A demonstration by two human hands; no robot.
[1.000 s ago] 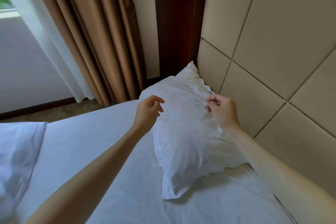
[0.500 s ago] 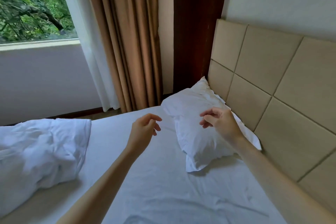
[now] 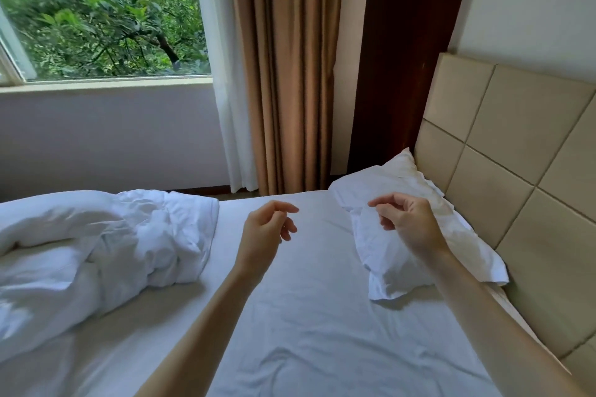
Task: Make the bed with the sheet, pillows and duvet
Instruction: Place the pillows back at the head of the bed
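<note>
While the bed (image 3: 135,361) is filling most of the head view, a white sheet (image 3: 322,316) is lying stretched over it, mostly flat, with shallow wrinkles gathering toward the near edge. Behind the bed, a window (image 3: 96,10) is showing green foliage, and a white sheer (image 3: 225,74) and a tan curtain (image 3: 290,68) are hanging beside it. A beige padded headboard (image 3: 516,171), divided into square panels, is running along the right side of the bed. A white duvet (image 3: 90,245) is lying bunched and crumpled on the left part of the bed, on top of the sheet and well apart from both hands. A white pillow (image 3: 387,187) is lying at the far right corner, its long side touching the headboard and its case creased; one loose corner of the case is pointing toward the near side. Both forearms are reaching forward over the sheet. The right hand (image 3: 409,222) is hovering in front of the pillow with fingers loosely curled, gripping nothing; whether it is touching the pillowcase cannot be told. The left hand (image 3: 264,229) is hanging above the bare sheet between duvet and pillow, fingers relaxed and slightly bent, holding nothing.
</note>
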